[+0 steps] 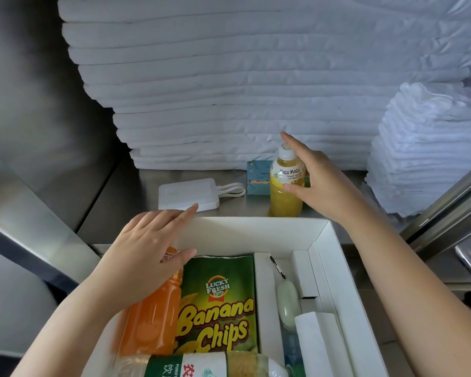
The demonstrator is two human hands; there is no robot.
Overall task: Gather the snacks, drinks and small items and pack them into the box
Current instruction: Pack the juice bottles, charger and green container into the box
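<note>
As the flat left hand (147,248) steadies the orange plastic bottle (152,322), the right hand (318,180) brackets the yellow juice bottle (283,202) with a wide grip.

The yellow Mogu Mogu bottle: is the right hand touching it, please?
Cannot tell. In the head view the right hand brackets the yellow Mogu Mogu bottle, thumb overlapping its label, but neither contact nor gap shows plainly.

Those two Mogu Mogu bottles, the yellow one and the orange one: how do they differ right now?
The yellow bottle stands upright on the steel counter beyond the box; the orange bottle lies on its side inside the box, beside the banana chips bag. The right hand reaches around the yellow bottle; the left hand lies over the orange bottle. Their drinks differ in colour. Both seem the same brand.
</note>
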